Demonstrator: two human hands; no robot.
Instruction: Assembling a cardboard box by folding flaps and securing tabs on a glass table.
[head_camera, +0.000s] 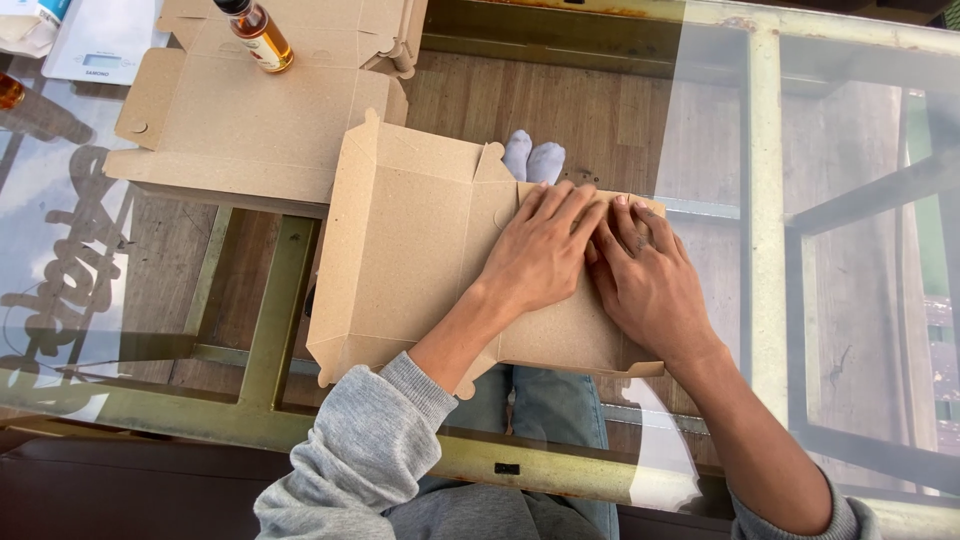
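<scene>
Glass table (820, 250) | we press left hand (540, 255) and right hand (650, 285) flat, ungrasping, creasing cardboard box blank (410, 250) | next: firm, even pressure along fold.

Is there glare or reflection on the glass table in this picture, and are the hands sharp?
Head view: pale sky glare washes the glass tabletop at right and left; both hands, left and right, and the flat brown cardboard box blank look sharp, evenly lit.

glass table (720, 150) with a metal frame
on it lie a flat cardboard box blank (420, 250), a stack of blanks (240, 130) and a white scale (100, 40).
</scene>
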